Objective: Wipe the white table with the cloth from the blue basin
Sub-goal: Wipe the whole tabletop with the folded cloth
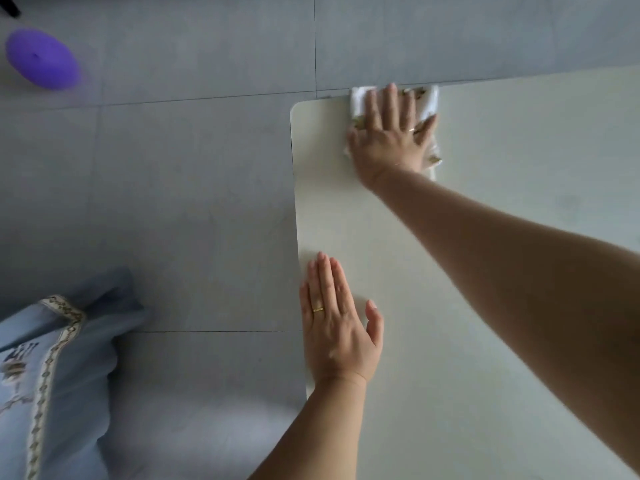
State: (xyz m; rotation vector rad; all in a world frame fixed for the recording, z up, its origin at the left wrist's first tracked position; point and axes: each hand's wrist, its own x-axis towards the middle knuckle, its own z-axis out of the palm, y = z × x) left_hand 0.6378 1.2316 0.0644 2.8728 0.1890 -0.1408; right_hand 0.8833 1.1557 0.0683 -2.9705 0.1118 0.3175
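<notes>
Top left, on the grey tiled floor (190,168): a purple round thing (41,58), blurred. Lower left: blue fabric (69,375) with a patterned trim, lying on that floor.

To the right, the white table (536,140), seen from above, with its rounded far-left corner in view.

Left hand (337,327) laid flat on the table just inside the left edge. Fingers straight and close together, thumb set apart, a gold ring (318,309) on one finger. Holding nothing, well apart from the cloth.

Farther up and right, right hand (388,140) pressed palm-down on the cloth (360,98). Fingers straight and spread, fingertips reaching the table's far edge.

Cloth white with a brownish pattern, bunched under that palm. Showing on both sides of the hand and beside the wrist on the right. Lying on the tabletop at the far edge, near the corner.

Right forearm stretched diagonally across the table from the lower right. Slight blur on hand and cloth.
</notes>
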